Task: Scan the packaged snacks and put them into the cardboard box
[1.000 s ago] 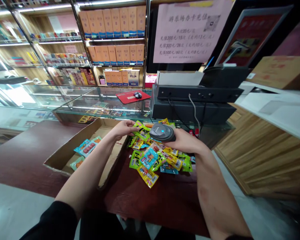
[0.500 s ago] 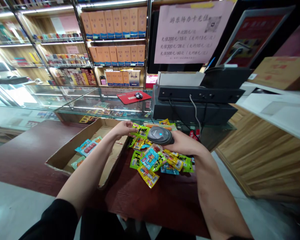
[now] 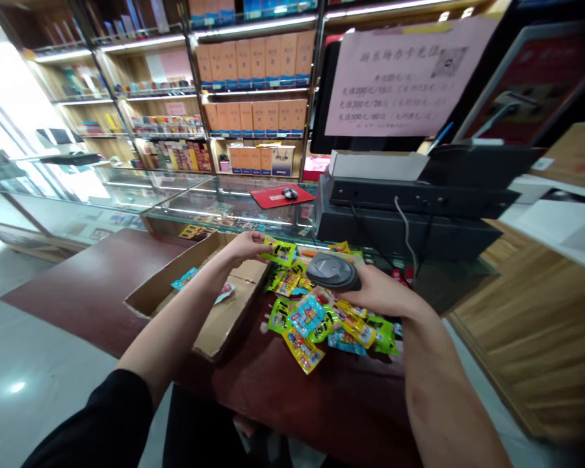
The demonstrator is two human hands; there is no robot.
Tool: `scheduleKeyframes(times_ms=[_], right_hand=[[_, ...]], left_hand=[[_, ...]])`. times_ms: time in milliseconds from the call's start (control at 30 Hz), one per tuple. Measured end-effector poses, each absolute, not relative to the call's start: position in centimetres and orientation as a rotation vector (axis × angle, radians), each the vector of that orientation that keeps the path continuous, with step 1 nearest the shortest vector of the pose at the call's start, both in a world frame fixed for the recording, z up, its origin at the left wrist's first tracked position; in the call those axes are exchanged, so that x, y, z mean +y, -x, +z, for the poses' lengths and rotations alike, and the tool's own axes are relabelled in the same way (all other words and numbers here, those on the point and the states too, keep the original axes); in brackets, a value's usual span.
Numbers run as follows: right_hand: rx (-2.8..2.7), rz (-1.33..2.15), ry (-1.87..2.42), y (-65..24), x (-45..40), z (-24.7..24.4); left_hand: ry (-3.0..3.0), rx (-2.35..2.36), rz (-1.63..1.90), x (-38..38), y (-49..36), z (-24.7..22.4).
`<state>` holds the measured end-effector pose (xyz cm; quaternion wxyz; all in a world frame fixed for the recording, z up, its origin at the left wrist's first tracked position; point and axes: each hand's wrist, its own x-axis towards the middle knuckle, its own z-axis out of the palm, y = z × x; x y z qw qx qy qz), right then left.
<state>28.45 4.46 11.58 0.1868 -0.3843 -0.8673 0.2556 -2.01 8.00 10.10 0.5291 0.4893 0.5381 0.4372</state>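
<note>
My left hand (image 3: 248, 249) pinches a green snack packet (image 3: 279, 251) by its left edge, above the right wall of the cardboard box. Wrapped in my right hand (image 3: 374, 290) is a dark grey barcode scanner (image 3: 332, 270), its head facing the green packet. Under and in front of the scanner lies a loose pile of snack packets, among them a blue packet (image 3: 307, 314) and a yellow packet (image 3: 303, 350). The open cardboard box (image 3: 219, 338) stands to the left, with a few packets inside, partly hidden by my left forearm.
Behind the pile runs a glass display counter (image 3: 205, 207) with a red mouse pad (image 3: 268, 196) and a mouse (image 3: 289, 193). A black cash-register base (image 3: 409, 224) with hanging cables stands at the back right. Shelves of orange boxes (image 3: 253, 62) line the wall.
The camera view has turned left, so the scene sits farther right. Both hands keep their grips, the green packet still beside the scanner's head.
</note>
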Motion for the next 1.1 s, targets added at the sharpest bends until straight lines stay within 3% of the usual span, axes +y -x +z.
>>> scheduleKeyframes(times_ms=[300,433,600,933,1100], right_hand=[[-2.418,0.817,0.992,-28.1,4.7,11.5],[-2.412,0.839,1.006,-28.1,4.8,11.4],[-2.415,0.825,1.008,-28.8,5.1,11.3],[-2.298,0.760,1.169,-31.1,4.9,12.1],[-2.243,0.724,1.246,-31.6,4.6,12.5]], left_hand=[[-1.199,1.692,1.163,1.5,16.9,15.8],[-1.205,1.749,1.199,-0.1,19.0,16.9],[-1.266,1.617,1.116,2.0,14.1,14.8],[-1.385,1.280,0.818,8.2,-3.8,9.5],[-1.668,1.360,0.796,10.0,-6.9,6.4]])
